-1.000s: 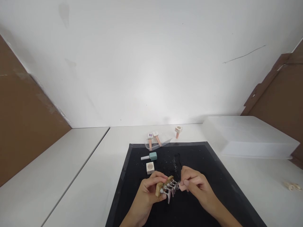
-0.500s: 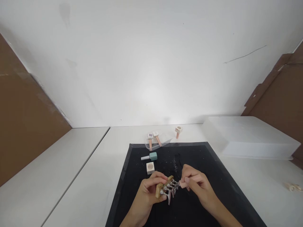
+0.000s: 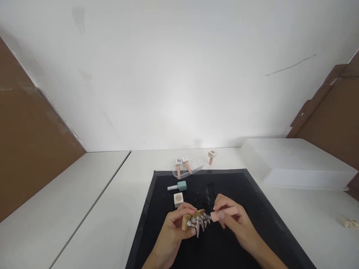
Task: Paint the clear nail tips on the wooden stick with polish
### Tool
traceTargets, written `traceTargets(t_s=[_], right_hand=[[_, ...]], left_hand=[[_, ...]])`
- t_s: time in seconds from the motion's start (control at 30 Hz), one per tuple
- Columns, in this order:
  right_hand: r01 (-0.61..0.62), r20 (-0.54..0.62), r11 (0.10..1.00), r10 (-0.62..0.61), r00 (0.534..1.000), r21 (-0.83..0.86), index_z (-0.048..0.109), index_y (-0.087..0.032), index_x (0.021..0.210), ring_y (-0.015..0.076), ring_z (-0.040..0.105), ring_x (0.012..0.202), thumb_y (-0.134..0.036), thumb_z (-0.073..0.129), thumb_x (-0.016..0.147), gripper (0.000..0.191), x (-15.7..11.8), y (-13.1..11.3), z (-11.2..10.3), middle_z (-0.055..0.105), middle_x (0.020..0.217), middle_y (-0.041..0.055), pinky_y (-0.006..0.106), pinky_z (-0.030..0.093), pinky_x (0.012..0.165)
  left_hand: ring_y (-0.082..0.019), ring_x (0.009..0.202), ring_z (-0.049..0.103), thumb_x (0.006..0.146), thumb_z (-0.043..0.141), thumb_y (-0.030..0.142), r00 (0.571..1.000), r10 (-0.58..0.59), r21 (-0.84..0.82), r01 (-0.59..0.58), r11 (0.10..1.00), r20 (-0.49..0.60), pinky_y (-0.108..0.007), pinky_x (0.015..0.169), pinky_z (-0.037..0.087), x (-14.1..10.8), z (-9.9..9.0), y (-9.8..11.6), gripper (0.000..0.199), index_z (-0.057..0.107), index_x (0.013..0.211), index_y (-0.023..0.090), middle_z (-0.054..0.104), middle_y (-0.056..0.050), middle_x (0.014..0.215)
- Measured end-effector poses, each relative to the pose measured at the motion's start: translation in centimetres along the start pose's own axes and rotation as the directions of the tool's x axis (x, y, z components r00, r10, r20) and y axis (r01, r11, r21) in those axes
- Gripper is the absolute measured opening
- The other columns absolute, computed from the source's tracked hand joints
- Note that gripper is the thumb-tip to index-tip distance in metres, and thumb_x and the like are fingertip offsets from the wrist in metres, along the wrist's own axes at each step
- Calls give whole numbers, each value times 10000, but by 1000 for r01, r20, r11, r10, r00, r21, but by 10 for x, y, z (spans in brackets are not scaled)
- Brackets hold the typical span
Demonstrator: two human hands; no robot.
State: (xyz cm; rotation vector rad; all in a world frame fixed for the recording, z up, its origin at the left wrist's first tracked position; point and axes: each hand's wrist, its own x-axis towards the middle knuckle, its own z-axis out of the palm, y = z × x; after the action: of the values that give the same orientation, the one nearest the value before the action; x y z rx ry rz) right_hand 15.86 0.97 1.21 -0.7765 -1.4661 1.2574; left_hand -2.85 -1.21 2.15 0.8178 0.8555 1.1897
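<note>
My left hand (image 3: 178, 224) is closed on a wooden stand (image 3: 185, 222), gripping its left end between fingers and thumb. Several metal stems with nail tips (image 3: 198, 226) stick out from the stand toward me. In my right hand (image 3: 232, 216) is a pink brush cap (image 3: 224, 214), its end at the rightmost nail tip; the brush itself is too small to make out. Behind my left hand stands an open white bottle (image 3: 178, 199). Beyond it a green bottle (image 3: 181, 185) with a pale cap lies on the black mat (image 3: 224, 183).
Two white bottles with pink caps (image 3: 178, 168) lie in a clear tray (image 3: 198, 168) at the mat's back edge. Another such bottle (image 3: 212, 154) lies right of them. A white box (image 3: 303, 168) is at the right, small beige objects (image 3: 347, 223) in front of it.
The pink cap has turned flatter and shows more of its length between my right fingers. The wooden stand has tilted slightly in my left hand, its nail tips shifting left.
</note>
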Motion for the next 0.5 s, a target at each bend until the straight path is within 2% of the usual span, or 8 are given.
traceTargets(t_s=[0.17, 0.5], right_hand=[[16, 26, 999, -15, 1000, -42, 596, -182, 761, 107, 422, 525, -385, 571, 808, 209, 1, -6, 3, 476, 721, 12, 223, 320, 440], [72, 49, 987, -66, 997, -146, 631, -190, 802, 160, 507, 650, -332, 581, 811, 151, 3, -11, 4, 526, 735, 28, 263, 405, 564]], left_hand=[[-141, 748, 518, 448, 797, 158, 1000, -7, -27, 7, 1000, -12, -263, 677, 380, 0, 0, -1, 267, 727, 692, 239, 554, -13, 870], [-139, 744, 505, 451, 806, 206, 999, -3, -42, 1, 999, -40, -277, 691, 372, 2, -2, -1, 265, 720, 699, 238, 545, -10, 879]])
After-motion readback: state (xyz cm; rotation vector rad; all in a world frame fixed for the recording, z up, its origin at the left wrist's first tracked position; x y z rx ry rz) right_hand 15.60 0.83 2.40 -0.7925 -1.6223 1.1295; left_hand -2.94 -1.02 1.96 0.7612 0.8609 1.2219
